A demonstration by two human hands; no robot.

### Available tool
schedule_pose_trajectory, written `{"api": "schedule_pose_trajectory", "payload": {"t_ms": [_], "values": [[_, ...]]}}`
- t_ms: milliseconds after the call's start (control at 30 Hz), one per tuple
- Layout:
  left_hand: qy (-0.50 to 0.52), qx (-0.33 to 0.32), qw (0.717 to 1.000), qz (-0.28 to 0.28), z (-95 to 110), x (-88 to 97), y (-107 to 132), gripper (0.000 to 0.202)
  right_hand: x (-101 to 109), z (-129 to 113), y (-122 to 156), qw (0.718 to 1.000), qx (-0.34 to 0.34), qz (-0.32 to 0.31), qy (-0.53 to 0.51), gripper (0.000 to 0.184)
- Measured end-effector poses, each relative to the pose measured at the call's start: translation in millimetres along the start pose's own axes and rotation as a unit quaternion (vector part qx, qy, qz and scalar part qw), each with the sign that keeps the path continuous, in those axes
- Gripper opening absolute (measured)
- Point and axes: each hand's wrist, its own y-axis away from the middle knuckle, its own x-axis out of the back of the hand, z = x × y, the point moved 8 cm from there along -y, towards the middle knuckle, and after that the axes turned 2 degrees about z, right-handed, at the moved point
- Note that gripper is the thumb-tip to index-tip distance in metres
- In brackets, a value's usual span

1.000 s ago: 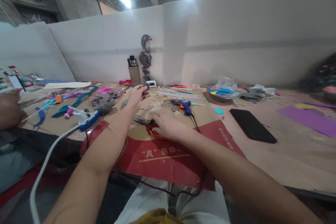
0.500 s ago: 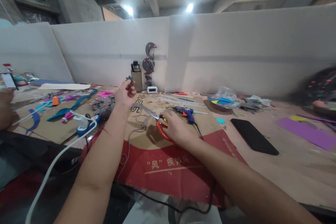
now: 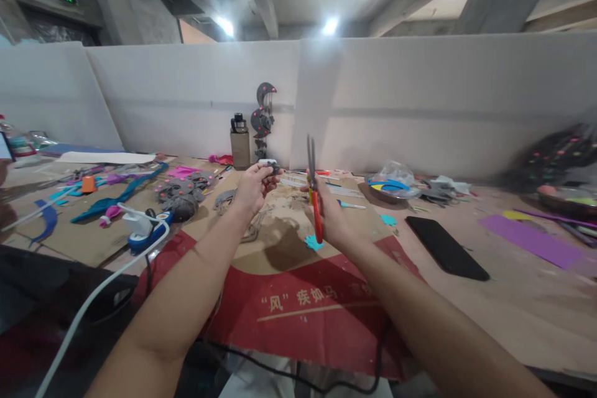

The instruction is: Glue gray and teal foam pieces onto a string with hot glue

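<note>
My left hand (image 3: 254,189) is closed, its fingertips pinching a small dark grey cut-out piece (image 3: 273,168). In my right hand (image 3: 330,210) are scissors with red-orange handles (image 3: 318,224); their blades point upward and look nearly closed. The scissors are to the right of the grey piece and apart from it. Beneath my right hand, a light blue cut-out (image 3: 314,242) lies on the red and tan cardboard (image 3: 280,261). Grey cord (image 3: 250,233) lies on the board by my left wrist. My right fingers are partly hidden behind the handles.
A black phone (image 3: 445,247) and a purple sheet (image 3: 529,239) lie on the right. At the back stand a bottle (image 3: 240,148) and a hanging ornament of dark crescents (image 3: 262,119). A white-plugged blue power strip (image 3: 148,233) is on the left, its white cable (image 3: 88,298) running forward.
My left hand has come down and right with the grey piece. My right hand has turned the scissors from pointing left to upright. The light blue cut-out under my right hand has come into view.
</note>
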Motion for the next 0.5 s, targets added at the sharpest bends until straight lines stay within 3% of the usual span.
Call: {"api": "schedule_pose_trajectory", "payload": {"t_ms": [167, 267, 500], "values": [[-0.035, 0.024, 0.999, -0.019, -20.1, -3.5, 0.3, 0.019, 5.5, 4.6, -4.5, 0.995, 0.054, -0.038, 0.077, 0.050], [-0.055, 0.039, 0.997, -0.029, -31.0, -1.5, -2.5, 0.020, 8.1, 16.0, -5.6, 0.988, 0.027, -0.040, 0.146, 0.049], [-0.052, 0.074, 0.996, 0.025, -44.8, 12.1, -9.7, 0.018, 2.8, 31.5, -3.4, 0.968, -0.010, -0.071, 0.240, 0.049]]}}
